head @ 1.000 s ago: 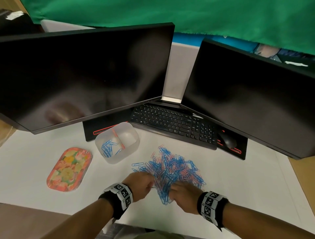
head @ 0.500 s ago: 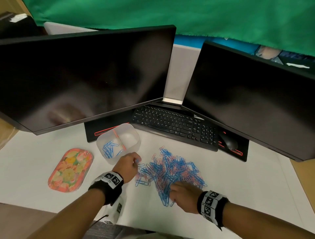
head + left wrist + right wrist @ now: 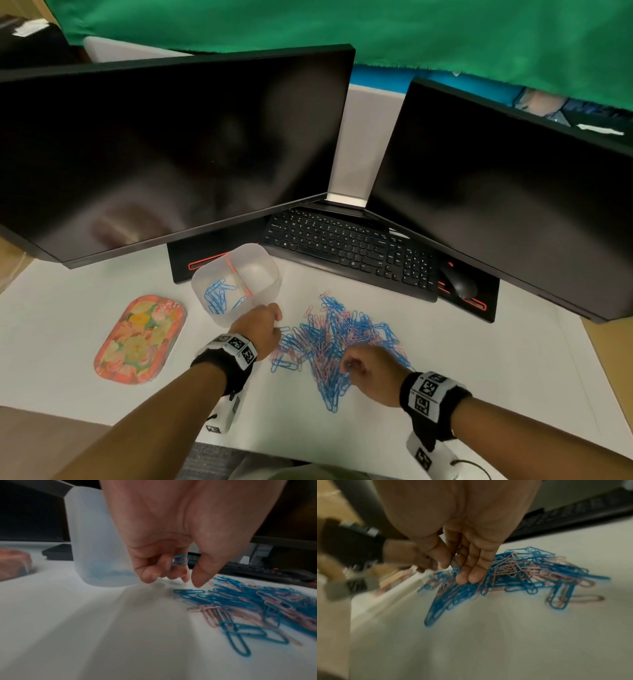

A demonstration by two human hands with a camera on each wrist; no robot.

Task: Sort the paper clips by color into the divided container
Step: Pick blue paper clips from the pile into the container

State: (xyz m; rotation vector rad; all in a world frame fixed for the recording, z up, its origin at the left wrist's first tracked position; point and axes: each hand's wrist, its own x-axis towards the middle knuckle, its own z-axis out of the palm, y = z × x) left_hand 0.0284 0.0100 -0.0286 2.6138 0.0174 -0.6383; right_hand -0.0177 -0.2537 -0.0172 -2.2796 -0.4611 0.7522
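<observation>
While the left hand [image 3: 171, 536] grips a blue clip [image 3: 180, 559] beside the container [image 3: 236, 284], right hand [image 3: 458, 547] pinching another blue clip [image 3: 455, 565], over the pile [image 3: 339, 339], bench [image 3: 479, 359].

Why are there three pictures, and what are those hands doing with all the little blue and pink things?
No machine here, just a person wearing three cameras. The big picture comes from a camera on their head; the other two sit on the wrists and look along the fingers.

On the white desk lies a pile of blue and pink paper clips. Beside it stands a clear container with a divider; one side has blue clips in it.

The left hand, next to the container, holds a blue clip in its curled fingers. The right hand pinches another blue clip over the pile.

There are also two dark monitors, a keyboard, a mouse and a flowery tray.
</observation>
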